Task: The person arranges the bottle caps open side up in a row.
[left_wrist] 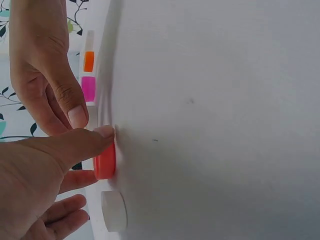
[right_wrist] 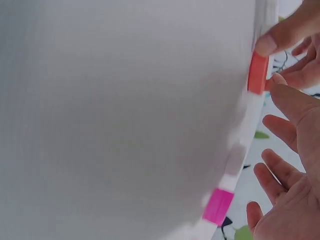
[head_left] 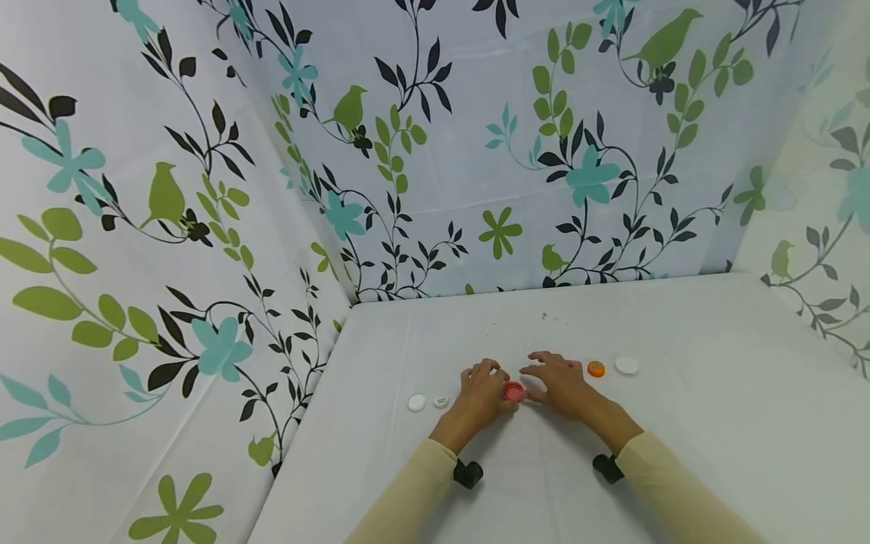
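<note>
A red bottle cap (head_left: 514, 391) with its hollow side up sits between the two hands at the middle of the table. My left hand (head_left: 481, 394) pinches it, with the thumb (left_wrist: 95, 140) along its near side and a finger behind, as the left wrist view shows. From the right, my right hand (head_left: 560, 385) reaches in with fingers spread and nothing held. Its thumb tip comes right up to the cap in the head view. Beyond that hand lies a magenta cap (right_wrist: 218, 206), partly hidden by the hand in the head view.
Left of the hands lie a flat white cap (head_left: 417, 402) and a smaller white cap (head_left: 441, 402). To the right are an orange cap (head_left: 596, 369) and a white disc-like cap (head_left: 627, 366). A patterned curtain (head_left: 469, 174) stands behind the white table (head_left: 680, 453).
</note>
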Available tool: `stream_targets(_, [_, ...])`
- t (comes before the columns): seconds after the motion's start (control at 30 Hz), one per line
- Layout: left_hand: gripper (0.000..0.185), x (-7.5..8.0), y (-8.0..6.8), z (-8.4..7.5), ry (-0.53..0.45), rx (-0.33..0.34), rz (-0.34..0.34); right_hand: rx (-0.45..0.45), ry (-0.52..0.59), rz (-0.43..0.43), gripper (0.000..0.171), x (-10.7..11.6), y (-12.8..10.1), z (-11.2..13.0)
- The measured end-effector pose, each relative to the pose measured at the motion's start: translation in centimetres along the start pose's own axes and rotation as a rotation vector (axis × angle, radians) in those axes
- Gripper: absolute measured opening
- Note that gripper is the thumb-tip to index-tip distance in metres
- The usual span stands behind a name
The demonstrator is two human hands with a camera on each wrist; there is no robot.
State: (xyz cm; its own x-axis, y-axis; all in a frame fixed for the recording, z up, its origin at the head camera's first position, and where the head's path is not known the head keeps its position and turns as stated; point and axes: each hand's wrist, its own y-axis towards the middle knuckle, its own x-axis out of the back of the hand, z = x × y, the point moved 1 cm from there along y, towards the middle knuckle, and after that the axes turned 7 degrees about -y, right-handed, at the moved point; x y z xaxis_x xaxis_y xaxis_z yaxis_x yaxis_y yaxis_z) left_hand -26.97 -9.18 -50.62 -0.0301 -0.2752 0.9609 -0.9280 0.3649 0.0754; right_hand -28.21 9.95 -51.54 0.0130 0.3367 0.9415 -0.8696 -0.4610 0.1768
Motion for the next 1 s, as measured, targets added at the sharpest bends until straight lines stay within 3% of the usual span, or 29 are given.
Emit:
stream_targets(0.3, [0.045, 0.9, 1.2, -1.3, -0.064, -0.038, -0.018, -0.071, -0.026, -0.026, 0.048, 1.6, -0.3, -2.0])
stream_targets(0.57, [0.041, 1.1, 3.9, -3.2, 0.015, -0.047, 0.026, -0.119, -0.018, 0.028, 0.044, 1.8, 0.3, -3.2])
stream_targets(0.8, [0.039, 0.1, 5.7, -4.0, 0.055, -0.049, 0.052, -0.109, -0.002, 0.019, 0.036, 1.3, 0.8, -3.7])
stream_targets(1.0, [0.032, -0.7, 6.3, -4.3, 0.072, -0.016, 0.065, -0.128, 0.007, 0.022, 0.029, 1.0, 0.7, -3.8])
